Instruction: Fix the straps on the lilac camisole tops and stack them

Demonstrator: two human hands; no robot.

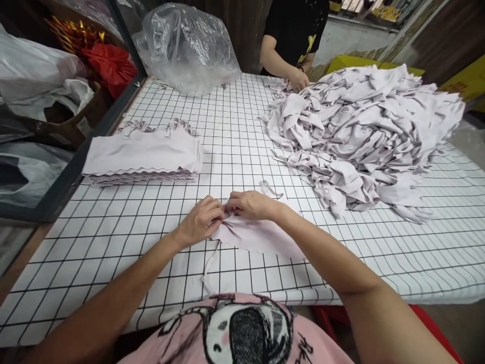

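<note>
The fingertips of both hands are tucked out of sight under the knuckles, so exactly how they grip is hard to make out. The left hand [206, 216] and the right hand [250, 204] are close together, each closed on the gathered upper left part of a pale pinkish cloth piece [261, 236]. The right forearm hides some of the cloth, which lies on the worktop [159, 222] just in front of the person. A thin strap hangs from it toward the near edge.

The worktop has a white cover with a black grid. A neat stack of similar cloth [142, 154] sits to the left, and a large loose heap [364, 126] fills the right side. At the far side another person [293, 43], head cut off by the frame, has their hands at the heap's edge. A clear plastic bag [189, 48] stands at the far left; its contents cannot be told. Beyond a dark metal frame are white bags and a red bag [110, 65].
</note>
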